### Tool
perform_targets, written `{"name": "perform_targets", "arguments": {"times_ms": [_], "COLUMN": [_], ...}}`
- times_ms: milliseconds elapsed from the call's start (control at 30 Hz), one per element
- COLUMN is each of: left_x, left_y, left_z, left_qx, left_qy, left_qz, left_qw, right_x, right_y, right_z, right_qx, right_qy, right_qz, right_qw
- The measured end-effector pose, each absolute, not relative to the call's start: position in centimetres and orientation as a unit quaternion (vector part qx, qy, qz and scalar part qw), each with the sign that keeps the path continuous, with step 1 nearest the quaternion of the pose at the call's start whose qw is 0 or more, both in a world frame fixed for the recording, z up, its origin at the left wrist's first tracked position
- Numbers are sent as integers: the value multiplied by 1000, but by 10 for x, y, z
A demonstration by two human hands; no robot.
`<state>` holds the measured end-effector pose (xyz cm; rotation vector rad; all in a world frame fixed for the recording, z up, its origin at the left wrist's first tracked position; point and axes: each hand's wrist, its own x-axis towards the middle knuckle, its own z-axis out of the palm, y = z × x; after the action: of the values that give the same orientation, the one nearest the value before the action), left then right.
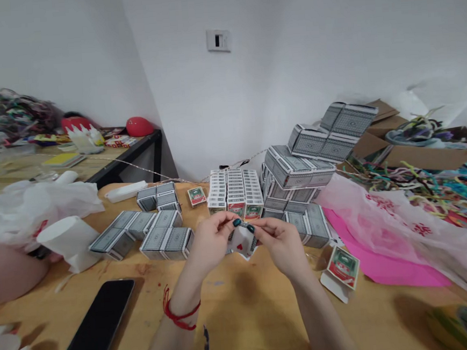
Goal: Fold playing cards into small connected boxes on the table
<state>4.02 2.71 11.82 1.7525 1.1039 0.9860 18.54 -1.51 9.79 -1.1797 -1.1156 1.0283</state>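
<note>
Both of my hands meet above the middle of the table, pinching playing cards [242, 241] between thumbs and fingertips. A red heart shows on the front card, and the cards look bent. My left hand [215, 240] grips their left edge; a red string bracelet circles that wrist. At the right edge, my right hand [279, 241] holds them the same way. Right of my right forearm lies an opened card box [345, 267], green and red, its white flap out. Behind my hands stand upright rows of card boxes [234, 188]. A single card box [197, 196] lies left of these rows.
Grey-patterned blocks of packs [297, 167] are piled at the right, with more blocks [161, 237] at the left. A black phone [94, 331] lies front left, near a white paper roll [71, 241]. Pink plastic [387, 227] covers the right side. A wall [220, 106] rises behind.
</note>
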Motion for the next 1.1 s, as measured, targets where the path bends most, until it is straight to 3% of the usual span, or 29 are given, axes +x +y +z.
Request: {"name": "perform_targets", "arguments": {"times_ms": [167, 300, 467, 733, 900, 1100], "left_x": [57, 65, 63, 62, 66, 61], "left_y": [20, 21, 26, 17, 17, 23], "left_z": [117, 109, 105, 110, 109, 108], "left_qx": [611, 560, 524, 584, 568, 527], "left_qy": [414, 453, 447, 450, 423, 420], "left_qz": [460, 480, 489, 451, 480, 527], "left_qw": [494, 501, 535, 503, 517, 518], "right_x": [187, 187, 187, 191, 190, 189], "right_y": [-12, -11, -11, -12, -12, -13], "right_z": [99, 99, 97, 98, 95, 99], "right_qx": [-453, -408, -417, -484, -501, -493], "right_qy": [-316, -287, -326, -404, -394, -400], "right_qz": [471, 476, 483, 415, 373, 421], "right_qw": [688, 724, 698, 656, 674, 648]}}
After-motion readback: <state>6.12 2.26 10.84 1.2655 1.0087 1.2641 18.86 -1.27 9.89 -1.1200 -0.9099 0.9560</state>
